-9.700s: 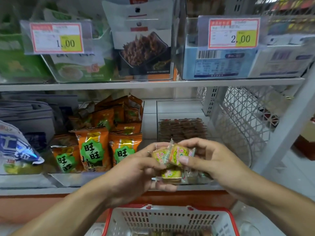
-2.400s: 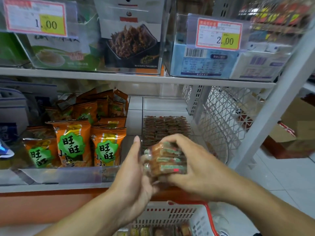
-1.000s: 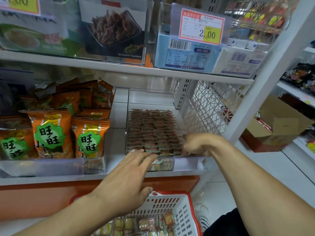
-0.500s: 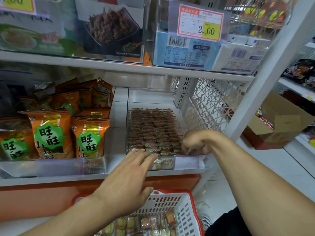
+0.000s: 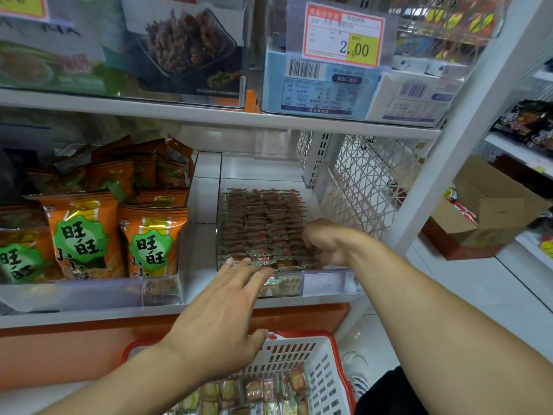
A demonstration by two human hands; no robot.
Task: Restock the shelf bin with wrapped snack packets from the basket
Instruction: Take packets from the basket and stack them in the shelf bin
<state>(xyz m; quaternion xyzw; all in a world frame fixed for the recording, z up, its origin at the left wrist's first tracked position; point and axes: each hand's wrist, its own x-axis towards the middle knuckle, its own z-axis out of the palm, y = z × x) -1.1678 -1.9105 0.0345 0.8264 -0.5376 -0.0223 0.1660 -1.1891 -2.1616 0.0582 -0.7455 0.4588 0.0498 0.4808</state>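
The clear shelf bin (image 5: pixel 329 284) on the lower shelf holds tight rows of small wrapped snack packets (image 5: pixel 260 217). My left hand (image 5: pixel 221 313) reaches over the basket, its straight fingers touching the front row of packets at the bin's lip. My right hand (image 5: pixel 326 239) is inside the bin at its right side, fingers curled down onto the packets there; the fingertips are hidden. Below, the white basket with a red rim (image 5: pixel 302 336) has more wrapped packets (image 5: pixel 257 390) in its bottom.
Orange snack bags (image 5: pixel 80 235) fill the bin to the left. The shelf above (image 5: pixel 329 121) carries boxes and a 2.00 price tag (image 5: pixel 344 34). A white lattice panel (image 5: pixel 368 181) and upright post (image 5: pixel 449 145) bound the right side. An open cardboard box (image 5: pixel 484 214) stands beyond.
The stack of packets that both hands held in front of the shelf now lies in the bin. My left hand has flattened against the front row; my right hand has moved slightly at the bin's right side.
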